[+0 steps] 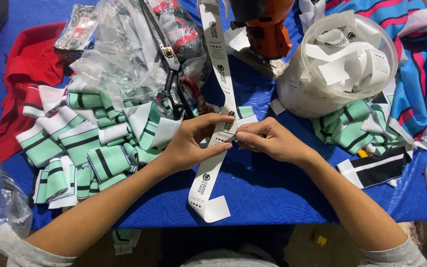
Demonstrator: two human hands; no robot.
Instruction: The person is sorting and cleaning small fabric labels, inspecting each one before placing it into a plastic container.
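My left hand (189, 141) and my right hand (270, 141) meet over the middle of the blue cloth-covered table (273, 193). Both pinch a long white label ribbon (208, 178) with black printed marks. The ribbon runs from the top of the view down between my fingers and curls at its lower end near the table's front edge. Under my fingertips lies a small green-and-white striped fabric piece (245, 112), partly hidden.
A heap of green, white and black striped fabric pieces (80, 148) lies left. Black scissors (171, 74) rest on crumpled clear plastic bags (124, 49). A clear tub of cut white labels (337, 64) stands right, beside an orange tool (268, 24), red cloth (30, 64) and striped garments (421, 74).
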